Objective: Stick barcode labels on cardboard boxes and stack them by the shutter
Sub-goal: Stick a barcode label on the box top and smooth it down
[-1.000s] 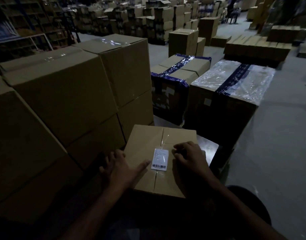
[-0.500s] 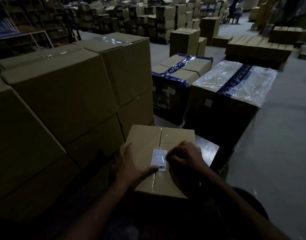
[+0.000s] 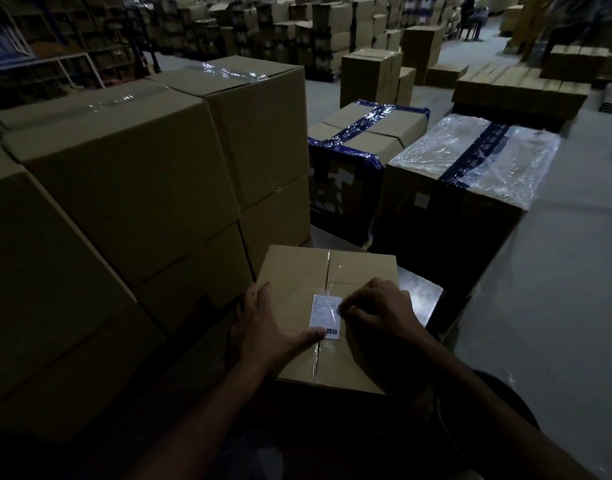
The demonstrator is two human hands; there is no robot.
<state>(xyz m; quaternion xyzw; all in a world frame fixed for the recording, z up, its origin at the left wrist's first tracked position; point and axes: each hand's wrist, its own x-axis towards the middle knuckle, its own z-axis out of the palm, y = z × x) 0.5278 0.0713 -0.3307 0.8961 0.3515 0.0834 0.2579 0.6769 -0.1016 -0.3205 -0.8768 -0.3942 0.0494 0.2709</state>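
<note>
A small taped cardboard box sits in front of me on a dark surface. A white barcode label lies on its top, over the tape seam. My left hand rests flat on the box's left side, and its thumb presses the label's lower left corner. My right hand lies on the right of the box with fingers curled, their tips pressing the label's right edge.
Tall stacked cardboard boxes stand close on the left. Two boxes bound in blue tape and plastic wrap stand just beyond. Grey floor opens to the right. More box stacks fill the far background.
My left hand has slid forward along the box's left side and its thumb has reached the label's lower corner. My right hand's fingertips have moved onto the label's right edge.
</note>
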